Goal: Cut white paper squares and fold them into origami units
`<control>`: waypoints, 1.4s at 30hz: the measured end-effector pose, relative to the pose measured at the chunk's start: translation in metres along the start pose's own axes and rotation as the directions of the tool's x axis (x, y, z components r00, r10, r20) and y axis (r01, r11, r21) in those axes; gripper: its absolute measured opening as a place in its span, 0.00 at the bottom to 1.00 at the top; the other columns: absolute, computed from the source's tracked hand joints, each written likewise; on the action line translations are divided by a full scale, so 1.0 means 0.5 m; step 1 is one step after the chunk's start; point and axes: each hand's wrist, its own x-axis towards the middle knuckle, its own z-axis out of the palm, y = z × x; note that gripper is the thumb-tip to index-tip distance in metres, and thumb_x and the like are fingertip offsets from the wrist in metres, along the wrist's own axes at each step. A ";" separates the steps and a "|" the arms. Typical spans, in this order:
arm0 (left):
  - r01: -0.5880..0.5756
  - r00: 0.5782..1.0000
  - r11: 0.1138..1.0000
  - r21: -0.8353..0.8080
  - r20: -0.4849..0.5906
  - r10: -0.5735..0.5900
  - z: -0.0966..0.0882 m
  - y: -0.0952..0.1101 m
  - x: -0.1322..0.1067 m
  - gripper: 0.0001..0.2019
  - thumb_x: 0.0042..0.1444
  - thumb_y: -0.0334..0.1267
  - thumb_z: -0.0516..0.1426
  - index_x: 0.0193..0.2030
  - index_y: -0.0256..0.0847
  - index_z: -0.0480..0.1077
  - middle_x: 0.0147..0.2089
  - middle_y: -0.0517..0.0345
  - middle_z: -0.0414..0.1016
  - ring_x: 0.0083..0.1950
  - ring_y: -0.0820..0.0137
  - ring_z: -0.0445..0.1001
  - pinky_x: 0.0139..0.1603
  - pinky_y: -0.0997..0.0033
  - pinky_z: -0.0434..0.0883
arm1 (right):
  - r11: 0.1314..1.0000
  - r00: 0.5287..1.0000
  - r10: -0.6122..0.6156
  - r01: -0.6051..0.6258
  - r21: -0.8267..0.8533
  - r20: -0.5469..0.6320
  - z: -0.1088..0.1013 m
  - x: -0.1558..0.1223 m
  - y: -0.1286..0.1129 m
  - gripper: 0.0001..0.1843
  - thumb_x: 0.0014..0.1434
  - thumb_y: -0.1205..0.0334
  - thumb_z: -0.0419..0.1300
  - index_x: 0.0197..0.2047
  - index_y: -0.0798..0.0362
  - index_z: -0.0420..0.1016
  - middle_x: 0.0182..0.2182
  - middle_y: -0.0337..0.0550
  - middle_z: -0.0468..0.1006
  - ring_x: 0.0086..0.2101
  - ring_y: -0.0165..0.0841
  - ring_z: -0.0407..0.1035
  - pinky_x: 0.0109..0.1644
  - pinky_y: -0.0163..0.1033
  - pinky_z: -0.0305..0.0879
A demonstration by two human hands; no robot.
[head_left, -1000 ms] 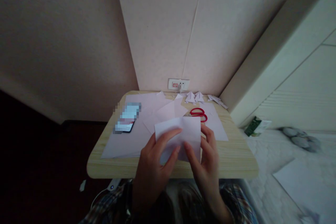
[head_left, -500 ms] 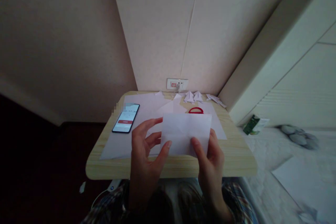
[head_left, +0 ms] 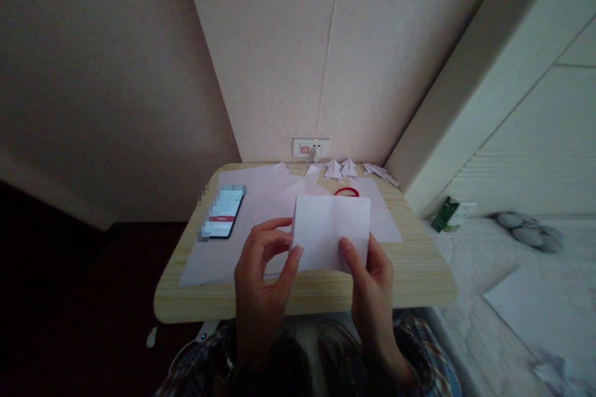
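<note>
Holding paper (head_left: 321,223) up above the surface (head_left: 419,273), apparently to keep it flat: pinching its right side with the right hand (head_left: 372,282), left edge with the loosely curled left hand (head_left: 259,276). Beyond both, red handle (head_left: 347,189); leftward, phone (head_left: 226,214).

Ways through: tabletop (head_left: 419,279) right of right grip (head_left: 372,279), plus strip along near edge. Held paper (head_left: 328,226) blocks the straight way to red scissors (head_left: 347,190), only partly visible behind it. Left grip (head_left: 261,273) crowds paper's left edge. Phone (head_left: 228,208) obstructs far left. Wall (head_left: 279,74) closes off back edge, folded pieces (head_left: 342,169) before it. Air above paper free.
</note>
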 end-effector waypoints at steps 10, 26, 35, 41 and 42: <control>-0.130 0.987 0.988 0.089 0.103 0.120 -0.008 -0.020 0.006 0.11 0.60 0.25 0.60 0.44 0.48 0.74 0.53 0.61 0.75 0.55 0.73 0.74 0.51 0.80 0.75 | 0.998 0.999 0.033 -0.031 -0.052 0.041 0.000 0.007 0.009 0.16 0.57 0.48 0.68 0.44 0.49 0.83 0.39 0.40 0.86 0.39 0.39 0.75 0.44 0.41 0.71; 0.204 0.979 0.979 0.028 -0.012 -0.204 0.014 -0.021 0.026 0.05 0.58 0.38 0.61 0.37 0.40 0.76 0.31 0.60 0.82 0.32 0.68 0.82 0.31 0.76 0.77 | 0.945 0.983 -0.170 0.183 -0.273 0.069 0.004 0.035 0.023 0.14 0.57 0.53 0.63 0.43 0.51 0.81 0.45 0.48 0.83 0.48 0.45 0.74 0.55 0.51 0.69; 0.102 0.994 0.993 0.066 0.026 -0.104 0.000 -0.040 0.019 0.04 0.58 0.35 0.61 0.35 0.42 0.79 0.46 0.52 0.85 0.45 0.65 0.83 0.43 0.72 0.80 | 0.919 0.974 -0.201 0.225 -0.323 0.106 0.000 0.031 0.026 0.11 0.60 0.55 0.62 0.44 0.48 0.81 0.43 0.46 0.82 0.45 0.41 0.74 0.52 0.48 0.71; -0.137 0.989 0.977 0.166 0.081 0.125 0.015 -0.035 0.017 0.08 0.59 0.29 0.60 0.38 0.44 0.80 0.44 0.55 0.85 0.43 0.69 0.84 0.41 0.78 0.80 | 0.907 0.979 -0.190 0.204 -0.367 0.076 -0.002 0.030 0.049 0.16 0.61 0.50 0.61 0.47 0.49 0.80 0.48 0.49 0.81 0.50 0.45 0.74 0.55 0.51 0.70; -0.151 0.987 0.973 0.176 0.082 0.139 0.017 -0.036 0.017 0.08 0.59 0.28 0.60 0.37 0.43 0.80 0.44 0.54 0.85 0.43 0.69 0.84 0.41 0.78 0.80 | 0.909 0.981 -0.186 0.193 -0.370 0.054 0.000 0.029 0.052 0.19 0.60 0.48 0.61 0.49 0.50 0.79 0.50 0.50 0.81 0.51 0.46 0.73 0.57 0.53 0.69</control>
